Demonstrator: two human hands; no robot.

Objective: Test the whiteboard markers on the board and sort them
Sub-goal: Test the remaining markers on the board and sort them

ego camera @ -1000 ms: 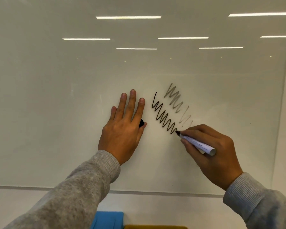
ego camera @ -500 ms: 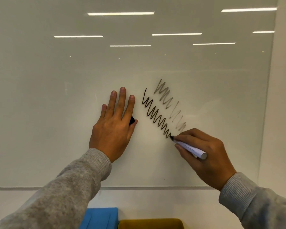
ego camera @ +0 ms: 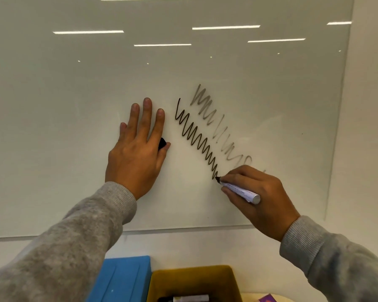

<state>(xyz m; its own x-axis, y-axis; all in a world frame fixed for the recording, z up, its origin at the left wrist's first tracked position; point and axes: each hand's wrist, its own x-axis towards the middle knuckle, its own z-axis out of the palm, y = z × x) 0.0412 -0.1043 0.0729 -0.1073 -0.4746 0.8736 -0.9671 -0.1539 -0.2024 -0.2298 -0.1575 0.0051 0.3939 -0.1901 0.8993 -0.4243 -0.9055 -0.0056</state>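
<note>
The dark zigzag [ego camera: 196,139] has grown toward five o'clock since a second ago, so this marker [ego camera: 240,190] seems good. The right hand [ego camera: 260,197] pinches it, tip on the board [ego camera: 74,127]. The left hand [ego camera: 138,149] lies flat, fingers straight, over the black cap [ego camera: 162,143]. The barrel print is unreadable.

I seem to be in an office or meeting room: a wall-mounted glass whiteboard [ego camera: 74,127] reflects long ceiling strip lights [ego camera: 226,27], with blue [ego camera: 122,277] and yellow storage bins [ego camera: 194,277] near me.
</note>
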